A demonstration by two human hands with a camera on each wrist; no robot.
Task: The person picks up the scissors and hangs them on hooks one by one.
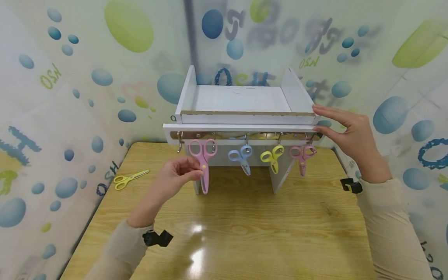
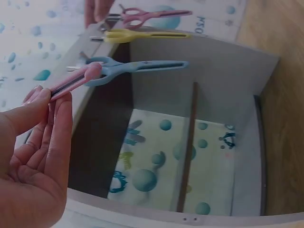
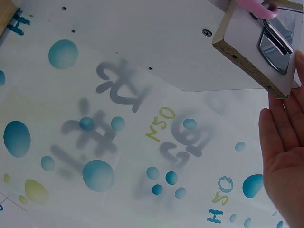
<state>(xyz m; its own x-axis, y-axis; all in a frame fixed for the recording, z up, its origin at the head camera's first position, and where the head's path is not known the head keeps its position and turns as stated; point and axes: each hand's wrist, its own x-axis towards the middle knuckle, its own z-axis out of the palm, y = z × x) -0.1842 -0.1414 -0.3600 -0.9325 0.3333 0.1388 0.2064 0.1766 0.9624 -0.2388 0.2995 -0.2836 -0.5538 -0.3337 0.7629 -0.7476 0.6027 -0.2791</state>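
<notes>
My left hand [image 1: 180,175] pinches pink scissors [image 1: 205,175] by the blade end, between thumb and fingers. They point downward, and their finger loops overlap a hook at the left part of the metal hook rail [image 1: 224,135]. From the other hooks hang blue scissors [image 1: 241,158], yellow scissors [image 1: 273,158] and a second pink pair of scissors [image 1: 303,158], in that order to the right. With fingers fairly straight, my right hand [image 1: 353,130] touches the right end of the white shelf unit [image 1: 245,118]. In the right wrist view its fingers [image 3: 280,128] reach the board's end.
Another yellow pair of scissors [image 1: 131,179] lies on the wooden table [image 1: 245,237], to the left. A bare hook [image 1: 180,142] is at the rail's left end. The shelf's side panels rest on the table, near the patterned wall [image 1: 140,89].
</notes>
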